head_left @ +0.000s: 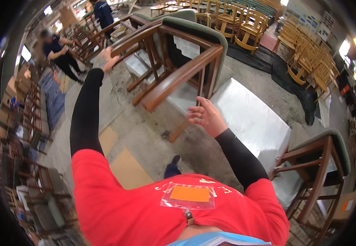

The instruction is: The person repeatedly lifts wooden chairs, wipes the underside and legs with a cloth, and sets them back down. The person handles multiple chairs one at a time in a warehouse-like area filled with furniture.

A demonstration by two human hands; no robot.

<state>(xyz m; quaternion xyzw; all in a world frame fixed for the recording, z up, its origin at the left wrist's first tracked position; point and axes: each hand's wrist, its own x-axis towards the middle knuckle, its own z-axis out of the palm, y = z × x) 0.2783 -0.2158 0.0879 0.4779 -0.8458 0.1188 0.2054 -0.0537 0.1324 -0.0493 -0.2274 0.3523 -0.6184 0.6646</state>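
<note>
A brown wooden chair with a grey-green padded seat lies tipped over, its legs pointing toward me, at a work surface with a silvery cover. At upper left, my left hand is closed round the end of one of its wooden members. My right hand is raised below the seat frame with its fingers apart and slightly bent. Its fingertips are close to a slim wooden bar of the chair; I cannot tell whether they touch. Part of the left hand's grip is hidden behind the wood.
Another dark wooden chair stands tilted at right. Light wooden chairs are grouped at the back by black sheeting. Two people are at far left among more chairs. Flat cardboard lies on the concrete floor.
</note>
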